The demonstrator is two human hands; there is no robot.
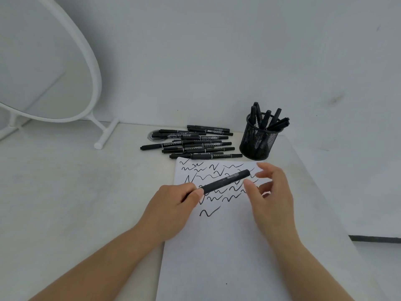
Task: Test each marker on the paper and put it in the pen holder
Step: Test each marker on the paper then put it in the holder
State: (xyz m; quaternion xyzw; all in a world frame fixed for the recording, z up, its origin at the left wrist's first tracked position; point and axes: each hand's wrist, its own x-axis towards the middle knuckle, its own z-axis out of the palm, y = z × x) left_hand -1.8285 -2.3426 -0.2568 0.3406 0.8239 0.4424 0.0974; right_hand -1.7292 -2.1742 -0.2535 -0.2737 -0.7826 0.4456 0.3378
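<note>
At far left, a white-framed oval mirror (46,68) is standing on the white table (65,192), leaning back toward the wall; it plays no part in the work.

Moving right, the left hand (173,210) is gripping one black marker (225,181) by its lower end, fingers curled round the barrel, holding it tilted above the paper (217,246) with the far end pointing up and to the right. Whether that end is capped cannot be told with certainty.

Behind it, a pile of loose markers (193,142) is lying on the table just beyond the paper's top edge, beside a small clear round item (155,135) whose nature is unclear. These appear to be awaiting testing.

The paper's upper part is carrying several rows of black squiggles (217,187); the lower part is showing no marks.

Further right, the right hand (272,196) is hovering beside the marker's upper end, fingers spread and relaxed, holding nothing.

At right, the black mesh pen holder (258,137) is containing a number of upright markers.

Assessment: the task is partly done, judging by the filled holder and the marks. The pile is still sizeable, so a good deal is remaining.
</note>
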